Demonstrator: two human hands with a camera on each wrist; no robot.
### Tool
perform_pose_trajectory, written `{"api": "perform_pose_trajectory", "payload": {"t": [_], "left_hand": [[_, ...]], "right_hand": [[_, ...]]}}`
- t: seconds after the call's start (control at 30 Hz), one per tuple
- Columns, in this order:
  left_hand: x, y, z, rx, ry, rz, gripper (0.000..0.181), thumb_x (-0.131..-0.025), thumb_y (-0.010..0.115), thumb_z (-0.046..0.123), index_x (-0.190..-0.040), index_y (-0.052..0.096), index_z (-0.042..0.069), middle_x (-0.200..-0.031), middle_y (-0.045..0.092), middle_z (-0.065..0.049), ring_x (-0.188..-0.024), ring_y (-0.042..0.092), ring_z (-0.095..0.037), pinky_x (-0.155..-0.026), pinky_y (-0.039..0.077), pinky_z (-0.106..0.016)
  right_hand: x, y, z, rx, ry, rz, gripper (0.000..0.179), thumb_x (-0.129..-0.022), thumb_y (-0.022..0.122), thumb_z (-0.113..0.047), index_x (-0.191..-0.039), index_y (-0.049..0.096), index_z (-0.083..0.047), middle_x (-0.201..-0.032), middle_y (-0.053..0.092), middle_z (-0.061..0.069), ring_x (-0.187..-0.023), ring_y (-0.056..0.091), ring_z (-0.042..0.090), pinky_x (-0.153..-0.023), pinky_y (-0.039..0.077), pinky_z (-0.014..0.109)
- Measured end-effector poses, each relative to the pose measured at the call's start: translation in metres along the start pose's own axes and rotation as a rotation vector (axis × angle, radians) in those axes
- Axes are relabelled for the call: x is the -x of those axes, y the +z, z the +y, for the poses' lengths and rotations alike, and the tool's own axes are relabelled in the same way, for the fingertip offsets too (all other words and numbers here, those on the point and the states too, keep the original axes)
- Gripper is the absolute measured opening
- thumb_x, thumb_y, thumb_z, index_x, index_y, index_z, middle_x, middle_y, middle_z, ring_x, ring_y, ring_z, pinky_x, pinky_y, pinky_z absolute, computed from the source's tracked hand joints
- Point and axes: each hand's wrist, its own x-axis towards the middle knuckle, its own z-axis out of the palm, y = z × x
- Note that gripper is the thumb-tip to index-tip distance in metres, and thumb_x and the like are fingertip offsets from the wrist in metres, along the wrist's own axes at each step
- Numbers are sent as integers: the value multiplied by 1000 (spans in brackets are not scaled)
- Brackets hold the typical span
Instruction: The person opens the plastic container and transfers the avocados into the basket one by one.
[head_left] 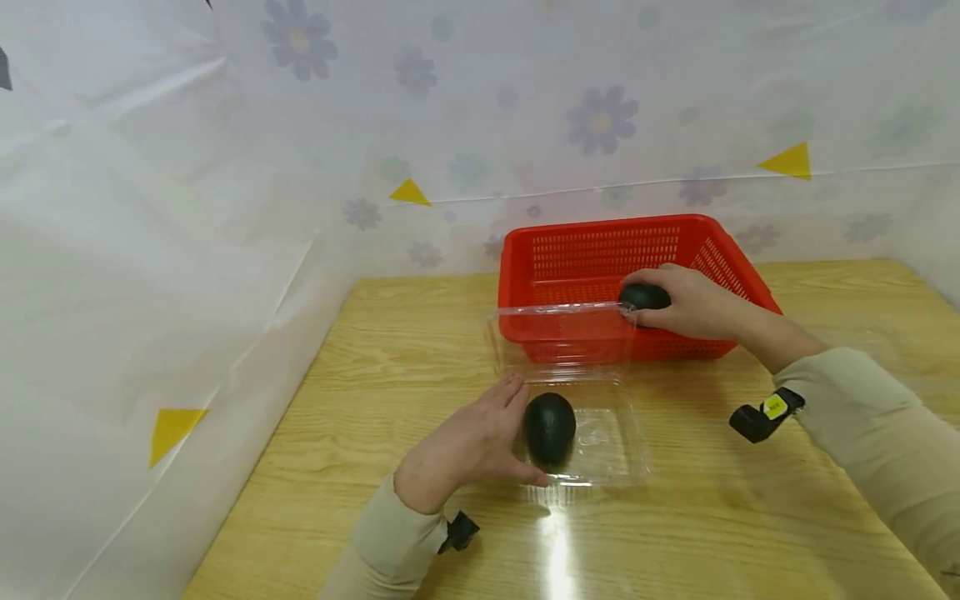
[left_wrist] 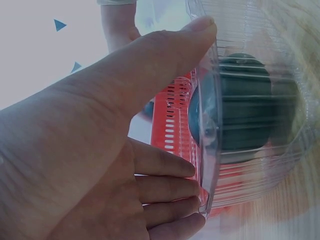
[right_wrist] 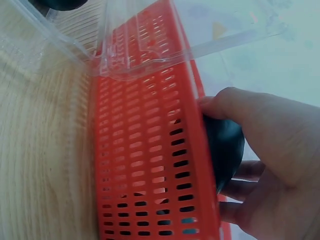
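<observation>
A dark green avocado (head_left: 550, 429) lies in the left part of a clear plastic clamshell box (head_left: 611, 433), whose lid (head_left: 566, 337) stands raised toward the basket. My left hand (head_left: 483, 437) rests along the box's left side, thumb at the front rim and fingers at the back corner; in the left wrist view its fingers (left_wrist: 167, 190) lie fairly straight against the rim. Over the front part of a red basket (head_left: 517, 267), my right hand (head_left: 697, 304) grips a second avocado (head_left: 645, 297) between thumb and fingers. The right wrist view shows that avocado (right_wrist: 225, 150) just behind the basket's rim.
The red basket has slotted walls and stands at the back of the wooden table (head_left: 360, 400), directly behind the box. The raised lid overlaps the basket's front wall. White flowered sheeting (head_left: 465, 100) with yellow triangles hangs behind and to the left.
</observation>
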Motion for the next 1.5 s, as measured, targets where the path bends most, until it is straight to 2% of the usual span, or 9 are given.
{"api": "perform_pose_trajectory", "payload": {"t": [0.13, 0.4, 0.67, 0.9, 0.97, 1.1, 1.27, 1.37, 1.5], "left_hand": [[0, -1, 1, 3, -1, -3, 115, -75, 75, 65, -155, 25, 0, -164, 22, -16, -153, 21, -28, -122, 25, -37], [-2, 0, 2, -11, 6, 9, 115, -75, 75, 65, -155, 25, 0, -163, 23, -16, -152, 23, -28, -122, 27, -36], [-1, -1, 2, -9, 12, 10, 114, -76, 74, 66, -155, 25, 0, -164, 23, -16, -153, 21, -28, -122, 26, -36], [-1, -2, 1, 4, 10, 6, 115, -75, 75, 65, -155, 25, 0, -164, 22, -16, -153, 19, -28, -122, 25, -37], [-1, -2, 1, 2, 7, 4, 115, -75, 75, 65, -155, 25, 0, -164, 22, -16, -153, 20, -28, -122, 25, -37], [-1, -3, 1, -4, 2, -3, 115, -75, 75, 66, -155, 26, 0, -164, 22, -16, -153, 20, -28, -122, 25, -36], [-1, -3, 2, -5, 0, -7, 115, -75, 75, 66, -155, 25, 0, -164, 22, -16, -154, 19, -28, -122, 24, -37], [-1, -4, 2, -9, -1, -6, 115, -75, 75, 66, -155, 26, 0, -164, 22, -16, -153, 19, -28, -123, 24, -36], [-1, -4, 3, -4, -1, -6, 114, -75, 75, 65, -155, 26, 0, -164, 22, -16, -154, 19, -28, -123, 24, -36]], "right_hand": [[0, 4, 3, 0, -12, -29, 46, -93, 70, -28, -134, 58, -11, -119, 60, 16, -103, 53, 31, -83, 50, 46], [-1, 9, 10, -20, 39, -88, 49, -97, 64, -31, -139, 54, -8, -126, 60, 19, -109, 55, 34, -92, 49, 54], [-2, 12, 12, -21, 47, -115, 46, -99, 58, -32, -140, 54, -9, -127, 61, 17, -108, 55, 32, -92, 48, 53], [-4, 15, 12, -4, 38, -139, 46, -102, 53, -30, -140, 53, -3, -119, 62, 17, -100, 54, 30, -85, 48, 47], [-4, 16, 11, 7, 45, -152, 48, -103, 51, -30, -141, 52, -1, -122, 61, 21, -104, 56, 34, -87, 48, 51], [-4, 17, 9, 14, 61, -181, 48, -105, 46, -29, -142, 51, 1, -133, 57, 28, -119, 55, 43, -98, 45, 61], [-3, 16, 7, 45, 78, -209, 49, -105, 42, -31, -141, 52, 1, -139, 52, 31, -127, 49, 48, -104, 40, 64], [-2, 16, 7, 49, 67, -197, 48, -105, 43, -30, -140, 53, 1, -137, 54, 30, -125, 51, 47, -102, 41, 64], [-1, 19, 8, 62, 43, -136, 44, -104, 46, -30, -134, 60, -1, -131, 59, 26, -119, 56, 43, -100, 44, 62]]}}
